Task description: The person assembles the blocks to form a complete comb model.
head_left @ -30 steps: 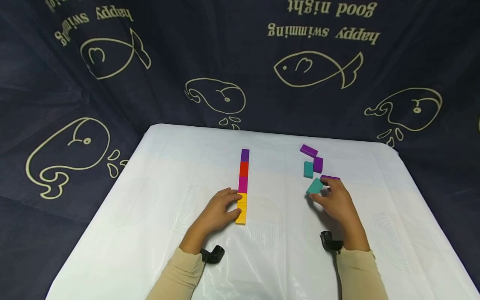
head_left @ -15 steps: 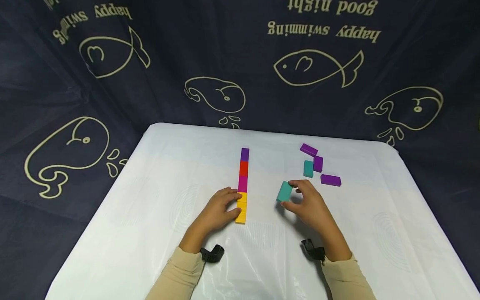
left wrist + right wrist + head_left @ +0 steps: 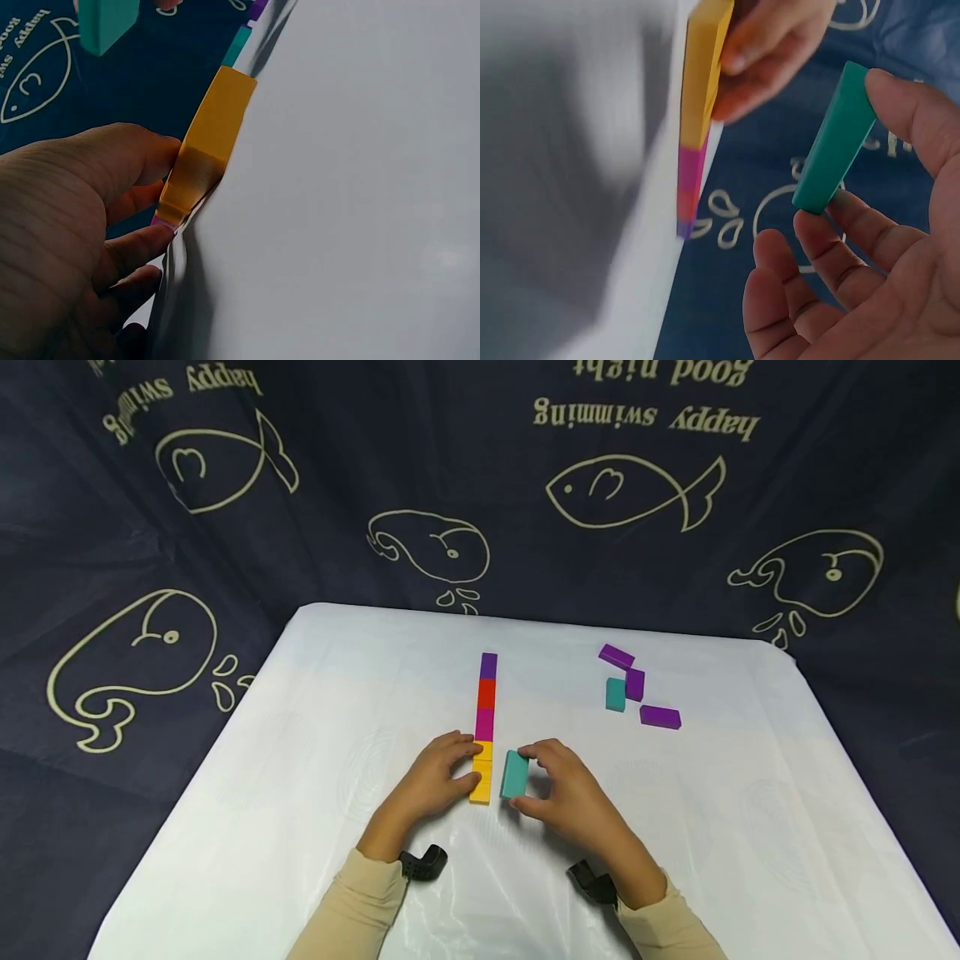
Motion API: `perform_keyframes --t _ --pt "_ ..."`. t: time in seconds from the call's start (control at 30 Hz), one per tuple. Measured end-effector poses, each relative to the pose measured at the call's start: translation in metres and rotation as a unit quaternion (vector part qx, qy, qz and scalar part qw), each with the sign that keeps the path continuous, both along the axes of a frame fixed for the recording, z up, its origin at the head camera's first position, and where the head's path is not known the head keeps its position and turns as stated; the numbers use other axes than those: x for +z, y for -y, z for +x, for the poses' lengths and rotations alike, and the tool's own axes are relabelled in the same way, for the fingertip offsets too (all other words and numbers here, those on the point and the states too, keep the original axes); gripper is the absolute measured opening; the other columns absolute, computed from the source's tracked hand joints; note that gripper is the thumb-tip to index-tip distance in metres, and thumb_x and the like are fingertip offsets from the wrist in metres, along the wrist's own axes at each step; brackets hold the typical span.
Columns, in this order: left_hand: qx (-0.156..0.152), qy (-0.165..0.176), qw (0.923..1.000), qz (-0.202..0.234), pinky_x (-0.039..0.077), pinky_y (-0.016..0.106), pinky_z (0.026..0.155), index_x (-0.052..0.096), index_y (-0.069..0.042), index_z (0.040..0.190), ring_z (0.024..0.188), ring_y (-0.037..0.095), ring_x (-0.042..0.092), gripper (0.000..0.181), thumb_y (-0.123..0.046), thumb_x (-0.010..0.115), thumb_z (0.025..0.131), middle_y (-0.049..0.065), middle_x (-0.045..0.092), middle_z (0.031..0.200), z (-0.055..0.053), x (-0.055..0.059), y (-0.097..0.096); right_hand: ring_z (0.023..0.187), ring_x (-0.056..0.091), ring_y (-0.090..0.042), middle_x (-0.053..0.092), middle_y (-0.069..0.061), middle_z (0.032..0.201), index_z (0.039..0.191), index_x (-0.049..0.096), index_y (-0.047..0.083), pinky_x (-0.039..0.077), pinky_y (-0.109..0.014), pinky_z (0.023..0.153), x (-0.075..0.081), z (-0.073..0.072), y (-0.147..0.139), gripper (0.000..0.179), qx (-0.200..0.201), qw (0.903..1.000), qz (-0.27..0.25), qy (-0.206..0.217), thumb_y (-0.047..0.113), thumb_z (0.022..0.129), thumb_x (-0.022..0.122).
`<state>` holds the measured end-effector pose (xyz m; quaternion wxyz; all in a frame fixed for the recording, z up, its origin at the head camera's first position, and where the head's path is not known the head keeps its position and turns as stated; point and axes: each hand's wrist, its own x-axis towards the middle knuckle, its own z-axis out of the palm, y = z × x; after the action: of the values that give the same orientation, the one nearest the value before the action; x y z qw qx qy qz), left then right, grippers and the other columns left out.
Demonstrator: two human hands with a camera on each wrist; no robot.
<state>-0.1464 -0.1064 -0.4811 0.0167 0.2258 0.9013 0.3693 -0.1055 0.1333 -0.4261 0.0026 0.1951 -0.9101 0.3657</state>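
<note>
A row of end-to-end blocks runs away from me in the head view: yellow blocks (image 3: pixel 481 783) nearest, then magenta (image 3: pixel 484 725), red (image 3: pixel 486 694) and purple (image 3: pixel 489 666). My left hand (image 3: pixel 431 777) rests against the left side of the yellow part, thumb and fingertips touching it from one side. Between thumb and fingers, my right hand (image 3: pixel 573 789) pinches a teal block (image 3: pixel 514 774) by its two ends, just right of the yellow blocks and apart from them. The right wrist view shows this teal block (image 3: pixel 834 142) from the side, the other fingers curled loosely below.
Farther right on the white-covered table (image 3: pixel 360 677) lie another teal block (image 3: pixel 615 694) and several purple blocks, one (image 3: pixel 660 717) nearest me. A dark cloth (image 3: pixel 337 460) with fish drawings hangs behind the table's far edge.
My right hand has carried the teal block leftward from the loose blocks to beside the yellow end of the row. The left hand has stayed at the row.
</note>
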Motion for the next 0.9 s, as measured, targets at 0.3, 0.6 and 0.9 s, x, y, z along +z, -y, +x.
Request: perform_keyframes --t 0.3,0.6,0.9 --pt "-0.004 0.002 1.0000 0.004 0.031 0.050 0.114 0.066 -0.005 0.127 0.138 0.034 0.040 0.040 -0.017 0.073 0.089 0.012 0.057 0.138 -0.002 0.003 0.002 0.107 0.054 -0.014 0.061 0.005 0.115 0.119 0.064 0.011 0.049 -0.035 0.094 -0.011 0.011 0.024 0.056 0.067 0.9969 0.032 -0.027 0.029 0.072 0.089" --pt "-0.007 -0.005 0.9999 0.010 0.031 0.049 0.114 0.066 -0.005 0.126 0.138 0.035 0.040 0.041 -0.017 0.073 0.088 0.013 0.058 0.137 -0.001 0.002 0.003 0.098 0.053 -0.014 0.062 0.003 0.113 0.118 0.065 0.011 0.050 -0.032 0.087 -0.022 0.022 0.040 0.055 0.114 0.9870 0.110 -0.030 0.033 0.072 0.087" --pt "-0.003 -0.001 1.0000 0.000 0.030 0.049 0.115 0.066 -0.006 0.128 0.138 0.034 0.040 0.042 -0.018 0.073 0.088 0.012 0.057 0.138 -0.001 0.002 0.003 0.093 0.053 -0.015 0.060 0.000 0.109 0.118 0.066 0.008 0.051 -0.032 0.078 -0.028 0.029 0.048 0.057 0.113 0.9791 0.165 -0.038 0.036 0.073 0.086"
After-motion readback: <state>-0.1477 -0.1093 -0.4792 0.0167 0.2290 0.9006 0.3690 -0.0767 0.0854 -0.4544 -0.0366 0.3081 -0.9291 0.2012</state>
